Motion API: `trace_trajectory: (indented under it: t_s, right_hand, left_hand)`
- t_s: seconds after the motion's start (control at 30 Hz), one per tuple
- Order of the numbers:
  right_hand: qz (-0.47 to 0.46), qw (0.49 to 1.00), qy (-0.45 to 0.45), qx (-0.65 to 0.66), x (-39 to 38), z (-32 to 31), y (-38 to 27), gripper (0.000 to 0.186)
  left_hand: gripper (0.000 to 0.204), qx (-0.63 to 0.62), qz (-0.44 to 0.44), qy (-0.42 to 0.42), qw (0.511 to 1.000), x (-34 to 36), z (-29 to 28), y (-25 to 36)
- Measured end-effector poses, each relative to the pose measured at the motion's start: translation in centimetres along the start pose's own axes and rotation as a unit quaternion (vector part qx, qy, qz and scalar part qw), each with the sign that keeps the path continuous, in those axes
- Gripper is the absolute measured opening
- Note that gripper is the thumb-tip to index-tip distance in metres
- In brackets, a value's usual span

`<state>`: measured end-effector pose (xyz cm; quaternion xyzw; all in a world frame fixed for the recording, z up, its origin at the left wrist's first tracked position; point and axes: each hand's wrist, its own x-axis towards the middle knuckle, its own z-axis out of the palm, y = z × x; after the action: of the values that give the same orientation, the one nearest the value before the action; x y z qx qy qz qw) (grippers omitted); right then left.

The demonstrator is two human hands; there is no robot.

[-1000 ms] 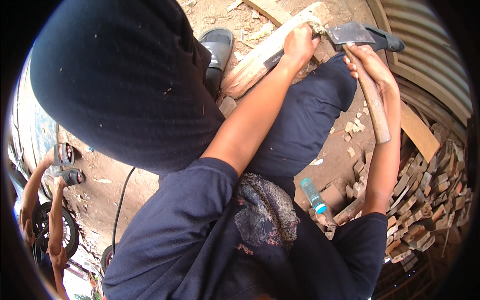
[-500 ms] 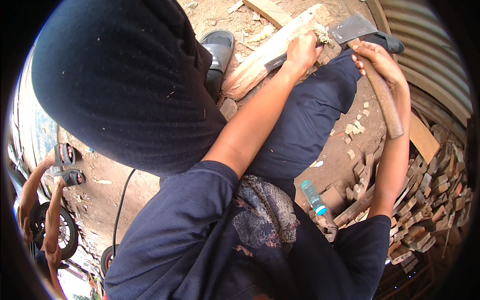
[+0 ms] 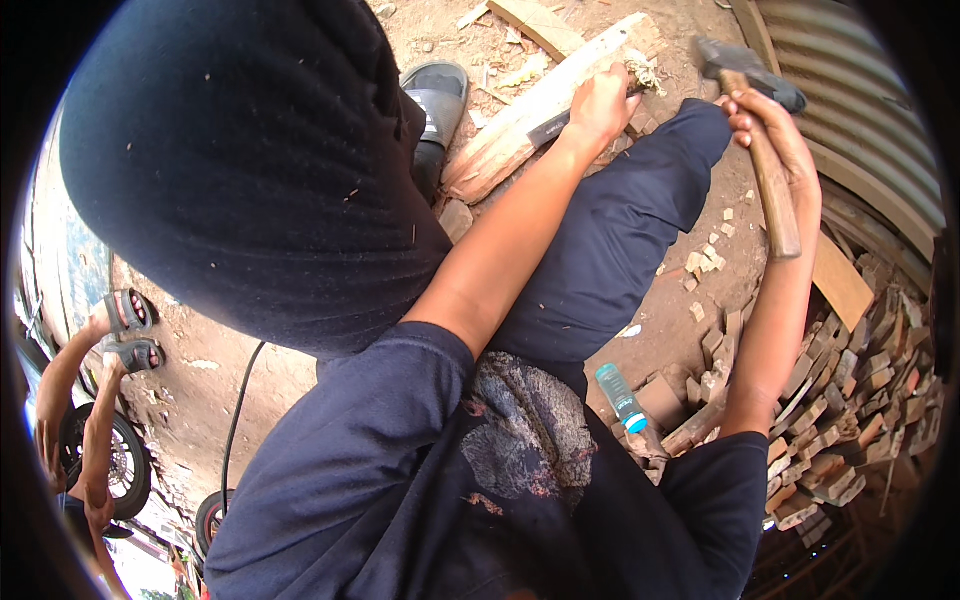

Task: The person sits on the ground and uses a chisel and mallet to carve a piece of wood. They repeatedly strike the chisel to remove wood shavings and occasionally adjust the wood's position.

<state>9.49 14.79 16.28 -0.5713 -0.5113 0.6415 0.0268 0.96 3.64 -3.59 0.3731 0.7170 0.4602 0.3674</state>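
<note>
My left hand (image 3: pixel 600 103) is closed around a chisel at the upper centre. Its dark flat blade (image 3: pixel 550 127) lies along the right side of a pale, rough-hewn wooden beam (image 3: pixel 495 160); the blade's tip is hard to make out. Past my fist sticks out the chisel's frayed, fibrous handle end (image 3: pixel 646 73). Over by my right shin, my right hand (image 3: pixel 772 128) grips a wooden-handled hammer (image 3: pixel 778 205) close below the head. That grey metal head is smeared by motion and stands apart from the chisel, to its right.
My bent left leg (image 3: pixel 250 180) in dark cloth fills the upper left. A teal-capped bottle (image 3: pixel 621 398) lies beside a pile of wood offcuts (image 3: pixel 835 430). A corrugated metal wall (image 3: pixel 850 95) rises at right. Another person's legs (image 3: pixel 97 425) show at far left, near a motorcycle wheel (image 3: pixel 128 470).
The hammer head has moved right, away from the chisel's frayed end, and turned. My right hand has shifted slightly right and nearer. My left hand and the chisel have stayed nearly in place.
</note>
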Motion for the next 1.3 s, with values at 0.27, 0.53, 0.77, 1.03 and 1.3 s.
trace_trajectory:
  t_s: [0.27, 0.53, 0.77, 1.03, 1.3]
  right_hand:
    - [0.111, 0.968, -0.079, -0.21, -0.5, 0.7, 1.1, 0.055]
    - [-0.004, 0.994, 0.027, -0.108, -1.0, -1.7, -0.6, 0.034]
    - [0.088, 0.98, -0.023, -0.178, -2.3, 1.9, 1.3, 0.059]
    - [-0.003, 0.994, 0.043, -0.096, -1.5, 0.5, 1.6, 0.055]
    - [0.074, 0.983, -0.031, -0.163, -4.1, 2.0, 1.5, 0.05]
  left_hand:
    - [0.032, -0.014, 0.018, -0.002, 1.0, 0.4, 1.0, -0.3]
    - [0.032, 0.009, 0.006, -0.024, 1.0, -0.3, 0.3, 0.5]
    - [0.03, 0.005, 0.0, -0.008, 1.0, -0.6, 0.3, -0.1]
    - [0.03, -0.011, 0.022, -0.002, 1.0, -1.4, 0.5, 0.0]
    - [0.028, 0.014, 0.031, 0.016, 0.999, -1.8, 0.6, -0.5]
